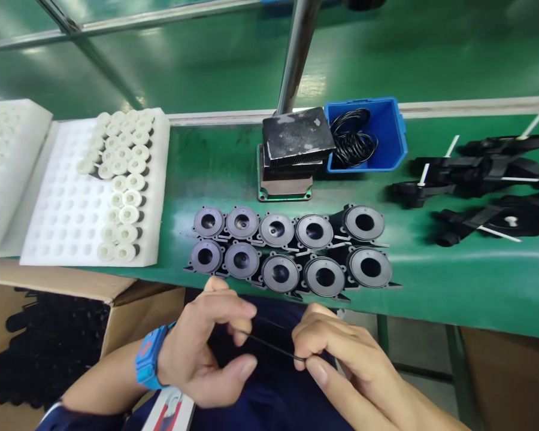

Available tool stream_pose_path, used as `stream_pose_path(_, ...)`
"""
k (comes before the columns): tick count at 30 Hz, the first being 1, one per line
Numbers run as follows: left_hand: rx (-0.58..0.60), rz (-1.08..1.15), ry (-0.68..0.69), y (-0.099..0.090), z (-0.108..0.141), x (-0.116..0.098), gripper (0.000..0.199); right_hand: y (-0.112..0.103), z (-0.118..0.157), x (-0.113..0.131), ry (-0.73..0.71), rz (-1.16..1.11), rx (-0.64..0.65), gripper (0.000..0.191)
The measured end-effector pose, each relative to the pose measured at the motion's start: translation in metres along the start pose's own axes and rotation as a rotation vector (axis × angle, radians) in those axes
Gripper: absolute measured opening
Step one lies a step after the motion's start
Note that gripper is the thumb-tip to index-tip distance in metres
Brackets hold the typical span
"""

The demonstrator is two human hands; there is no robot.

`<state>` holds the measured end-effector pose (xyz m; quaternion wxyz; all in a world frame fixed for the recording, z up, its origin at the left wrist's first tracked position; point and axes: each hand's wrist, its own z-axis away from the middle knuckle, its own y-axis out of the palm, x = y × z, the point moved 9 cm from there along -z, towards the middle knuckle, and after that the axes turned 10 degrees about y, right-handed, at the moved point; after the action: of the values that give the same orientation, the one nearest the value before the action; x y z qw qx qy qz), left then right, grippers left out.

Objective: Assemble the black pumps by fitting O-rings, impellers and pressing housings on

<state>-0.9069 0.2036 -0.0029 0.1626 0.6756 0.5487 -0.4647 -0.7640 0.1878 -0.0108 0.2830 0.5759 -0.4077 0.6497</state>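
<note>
Black loop (273,347) in front of housing rows (279,260), pinched in right hand (354,359); left hand (193,347) thumb spread, grip unclear. Behind rows: finned block (299,137), blue bin (390,137). Left of rows: foam tray (67,221); right: black assemblies (480,173), some cut off. Loop's far strand blurred.

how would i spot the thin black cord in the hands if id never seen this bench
Find the green bench, then look below its near edge, over the dark blue clothing. There the thin black cord spans the gap between the left hand and right hand. Unlike the black coils heaped in the blue bin, it is held off the bench.
</note>
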Motion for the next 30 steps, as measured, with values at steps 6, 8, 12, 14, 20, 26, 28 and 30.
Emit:
stream_pose_path(6,0.139,-0.355,0.215,0.002,-0.035,0.002,0.020,-0.030,-0.011,0.017,-0.259,0.643,-0.348,0.024)
stream_pose_path(8,0.175,-0.556,0.314,0.003,-0.046,0.004,0.018,-0.038,-0.020,0.016,-0.288,0.852,-0.427,0.029)
stream_pose_path(12,0.224,-0.813,0.372,0.005,-0.064,0.020,0.020,-0.050,-0.043,0.009,-0.300,1.111,-0.491,0.025)
stream_pose_path(14,0.249,-0.855,0.345,0.005,-0.069,0.030,0.024,-0.052,-0.055,0.004,-0.286,1.166,-0.470,0.021)
stream_pose_path(20,0.327,-0.836,0.271,0.006,-0.062,0.048,0.019,-0.053,-0.065,-0.007,-0.210,1.104,-0.391,0.012)
stream_pose_path(26,0.311,-0.804,0.325,0.002,-0.056,0.044,0.014,-0.052,-0.059,-0.005,-0.207,1.096,-0.374,0.011)
stream_pose_path(28,0.312,-0.798,0.362,0.003,-0.057,0.041,0.014,-0.052,-0.057,-0.003,-0.222,1.087,-0.360,0.012)
stream_pose_path(30,0.318,-0.791,0.414,0.004,-0.057,0.037,0.013,-0.051,-0.055,-0.003,-0.230,1.074,-0.321,0.016)
